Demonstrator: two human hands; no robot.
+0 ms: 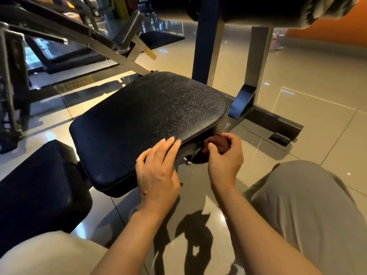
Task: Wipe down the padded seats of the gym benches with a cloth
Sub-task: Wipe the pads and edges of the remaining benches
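Presently the wiping is somewhere in mid-course, judging by the layout: the cloth [216, 143], a dark reddish wad, is bunched in the right hand [224, 155], whose fingers [231, 138] curl round it and pinch it against the near edge of the padded seat [149, 120], just under the rim of that surface. The left hand [158, 173] lies flat beside it, fingers [168, 143] straight and close together, their tips resting on the seat's top just left of the cloth, apparently steadying the pad. Work seems to be on the edge and underside; whether the top face has been wiped cannot be read, since its grained black cover shows only glare, no damp streaks. A second pad [39, 187], left of the left hand's fingers, and an upper pad [258, 10], far beyond both sets of fingertips, probably remain. Most of the cloth is hidden by the right fingers and seat shadow; the bracket under the seat is dark; the upper pad is cut off by the frame; grey-clad knees mask the floor [297, 86] nearby.
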